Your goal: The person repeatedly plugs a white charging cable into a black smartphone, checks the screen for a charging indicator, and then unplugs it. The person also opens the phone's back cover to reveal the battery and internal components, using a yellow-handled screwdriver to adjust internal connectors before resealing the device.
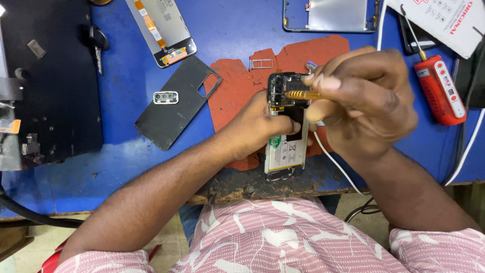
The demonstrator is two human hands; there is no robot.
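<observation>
A person in a pink patterned shirt (283, 237) works at a blue workbench (126, 86), both forearms reaching out from the body. The left hand (257, 129) wraps around the side of an opened smartphone (287, 126), thumb laid across its middle, pinning it to a red-orange mat (237, 81). On the phone's near half sits a white battery with a green-and-white label (285, 154) carrying small black symbols. The right hand (366, 98) curls closed round a screwdriver with a brass-coloured shaft (302, 94), knuckles up, the tip set on the dark camera end of the phone. A white cable (336, 167) runs beneath that wrist toward the bench edge. Left of the left hand lies a dark grey back cover (177, 103), and just beyond it a small silver camera bezel (165, 97). Right of the right hand rests a red handheld tool with a white label (440, 90). Past the hands lie a SIM tray (261, 63), a display panel with an orange flex strip (161, 28), a grey phone frame (331, 15) and a white box with red print (444, 23).
</observation>
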